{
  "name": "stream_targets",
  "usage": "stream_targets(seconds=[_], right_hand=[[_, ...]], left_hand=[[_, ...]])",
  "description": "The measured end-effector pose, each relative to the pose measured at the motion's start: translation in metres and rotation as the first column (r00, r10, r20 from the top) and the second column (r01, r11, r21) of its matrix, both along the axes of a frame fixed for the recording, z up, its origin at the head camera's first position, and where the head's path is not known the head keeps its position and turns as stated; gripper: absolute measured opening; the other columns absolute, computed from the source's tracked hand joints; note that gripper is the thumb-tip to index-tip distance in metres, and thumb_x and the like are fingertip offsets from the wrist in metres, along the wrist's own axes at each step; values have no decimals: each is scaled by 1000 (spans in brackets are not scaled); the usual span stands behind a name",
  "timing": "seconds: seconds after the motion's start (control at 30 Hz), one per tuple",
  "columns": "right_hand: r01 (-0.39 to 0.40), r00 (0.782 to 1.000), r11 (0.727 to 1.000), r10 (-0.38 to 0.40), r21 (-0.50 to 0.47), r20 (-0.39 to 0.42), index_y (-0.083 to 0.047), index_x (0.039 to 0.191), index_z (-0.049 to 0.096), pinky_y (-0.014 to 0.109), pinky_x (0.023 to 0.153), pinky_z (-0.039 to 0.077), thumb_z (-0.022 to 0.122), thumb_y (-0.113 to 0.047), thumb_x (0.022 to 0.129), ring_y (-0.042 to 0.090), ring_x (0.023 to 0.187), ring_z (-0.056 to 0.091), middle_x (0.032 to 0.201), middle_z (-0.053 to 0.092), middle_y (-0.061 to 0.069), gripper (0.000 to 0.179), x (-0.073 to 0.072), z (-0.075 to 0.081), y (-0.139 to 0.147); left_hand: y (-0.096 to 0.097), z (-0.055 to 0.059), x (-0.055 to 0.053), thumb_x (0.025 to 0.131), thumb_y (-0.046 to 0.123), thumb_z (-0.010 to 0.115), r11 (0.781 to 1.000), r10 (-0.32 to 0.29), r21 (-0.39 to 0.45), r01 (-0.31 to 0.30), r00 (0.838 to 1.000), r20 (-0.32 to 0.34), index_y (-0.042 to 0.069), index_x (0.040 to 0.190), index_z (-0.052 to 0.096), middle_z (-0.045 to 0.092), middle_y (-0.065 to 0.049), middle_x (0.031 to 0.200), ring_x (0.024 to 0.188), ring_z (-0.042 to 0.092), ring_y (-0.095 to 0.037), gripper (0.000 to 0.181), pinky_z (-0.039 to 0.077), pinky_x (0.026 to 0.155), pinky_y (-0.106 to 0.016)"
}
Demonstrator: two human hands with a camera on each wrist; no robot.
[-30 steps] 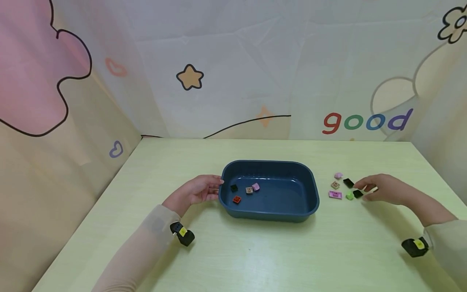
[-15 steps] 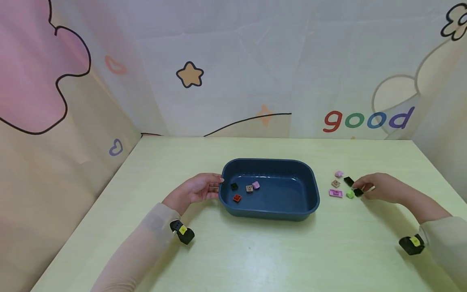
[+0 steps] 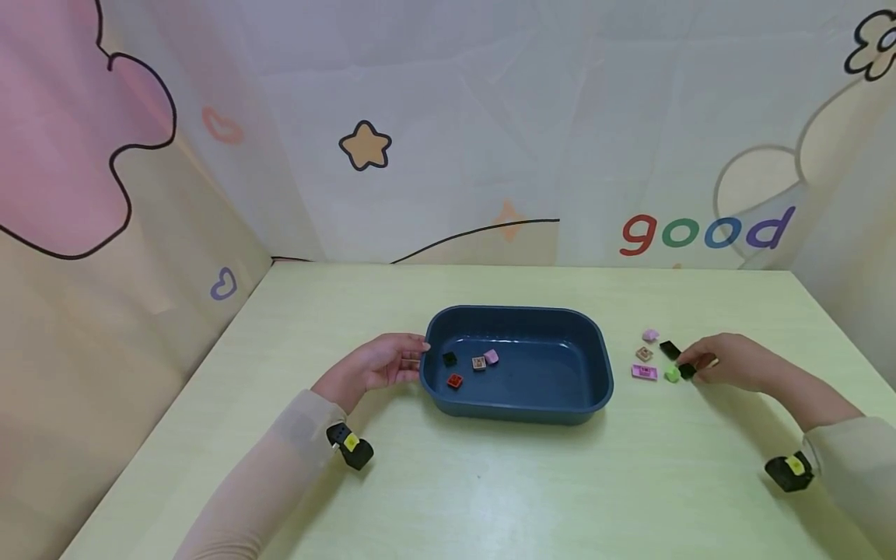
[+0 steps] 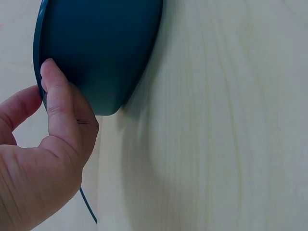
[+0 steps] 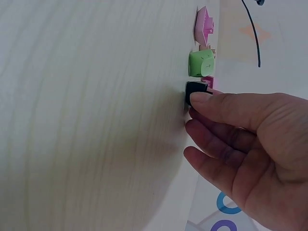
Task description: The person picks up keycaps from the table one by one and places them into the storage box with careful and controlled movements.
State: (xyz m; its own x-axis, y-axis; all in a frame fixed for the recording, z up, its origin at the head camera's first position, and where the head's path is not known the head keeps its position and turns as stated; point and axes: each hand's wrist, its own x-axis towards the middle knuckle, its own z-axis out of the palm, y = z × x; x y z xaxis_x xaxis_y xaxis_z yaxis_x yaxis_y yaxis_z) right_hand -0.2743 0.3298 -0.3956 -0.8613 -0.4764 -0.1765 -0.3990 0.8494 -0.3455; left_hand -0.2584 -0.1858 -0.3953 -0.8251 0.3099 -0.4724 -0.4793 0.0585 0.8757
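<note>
My left hand grips the left rim of a dark blue plastic tub, with its thumb and fingers on either side of the edge in the left wrist view. Several small toy bricks lie inside the tub: a black one, a red one, a beige one and a pink one. Right of the tub, my right hand pinches a small black brick at the table top. A bright green brick sits just beside it.
Around the right hand lie another black brick, a beige brick, a light pink piece and a flat magenta brick. A printed cloth hangs behind the pale wooden table.
My right hand has shifted slightly left, and its fingertips have come onto the black brick. The left hand and the tub stay in place.
</note>
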Motion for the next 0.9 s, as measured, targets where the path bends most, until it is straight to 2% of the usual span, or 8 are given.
stream_targets(seconds=[0.1, 0.17, 0.33, 0.43, 0.6, 0.8, 0.9], right_hand=[[-5, 1000, 1000, 5, 2, -8, 7, 110, 73, 26, 77, 55, 72, 4, 84, 21, 89, 66, 103, 75, 17, 27, 0, -1, 1], [-5, 1000, 1000, 5, 2, -10, 7, 110, 73, 28, 78, 56, 72, 4, 84, 22, 90, 66, 103, 75, 17, 27, 1, 0, 1], [8, 1000, 1000, -8, 6, -8, 9, 112, 71, 47, 83, 61, 72, 4, 85, 29, 92, 67, 106, 74, 23, 28, 3, 6, 1], [12, 1000, 1000, -12, 8, -11, 10, 113, 70, 53, 86, 60, 71, 4, 86, 32, 94, 68, 108, 73, 26, 28, 4, 10, 2], [11, 999, 1000, -10, 25, -41, 9, 113, 71, 43, 81, 61, 72, 3, 86, 32, 94, 70, 107, 74, 24, 28, 4, 16, 4], [12, 997, 1000, -10, 23, -71, 8, 112, 72, 45, 81, 61, 73, 0, 86, 32, 93, 70, 104, 75, 20, 27, 4, 22, 5], [27, 998, 999, -26, 18, -62, 8, 114, 71, 34, 77, 60, 72, -2, 88, 29, 93, 69, 104, 75, 20, 28, 5, 25, 5]], left_hand=[[0, -1, 0, 105, 12, 50, 1000, 3, 1, -3, 1000, 3, 5, 117, 55, 68, 4, 80, 70, 64, -8, 14, 60, 64, -16], [0, -1, 0, 105, 12, 50, 1000, 4, 5, -4, 1000, 7, 5, 118, 55, 68, 4, 79, 69, 64, -8, 15, 60, 63, -16], [0, 1, 0, 106, 11, 49, 1000, 1, 19, -1, 1000, 13, 4, 121, 53, 68, 4, 79, 67, 63, -7, 18, 60, 63, -16], [0, 1, 0, 106, 11, 49, 1000, 4, 20, -4, 1000, 12, 4, 123, 53, 68, 4, 79, 68, 64, -7, 19, 60, 64, -16], [0, 2, 0, 106, 11, 49, 1000, 4, 20, -4, 1000, 12, 2, 125, 52, 68, 4, 79, 68, 64, -7, 22, 60, 63, -16], [0, 2, 0, 106, 11, 49, 1000, 10, 16, -11, 1000, 18, 2, 126, 52, 68, 3, 79, 68, 64, -7, 23, 60, 63, -16], [0, 1, 0, 105, 11, 49, 1000, 16, 11, -16, 1000, 24, 3, 124, 53, 68, 3, 79, 68, 64, -7, 21, 60, 63, -16]])
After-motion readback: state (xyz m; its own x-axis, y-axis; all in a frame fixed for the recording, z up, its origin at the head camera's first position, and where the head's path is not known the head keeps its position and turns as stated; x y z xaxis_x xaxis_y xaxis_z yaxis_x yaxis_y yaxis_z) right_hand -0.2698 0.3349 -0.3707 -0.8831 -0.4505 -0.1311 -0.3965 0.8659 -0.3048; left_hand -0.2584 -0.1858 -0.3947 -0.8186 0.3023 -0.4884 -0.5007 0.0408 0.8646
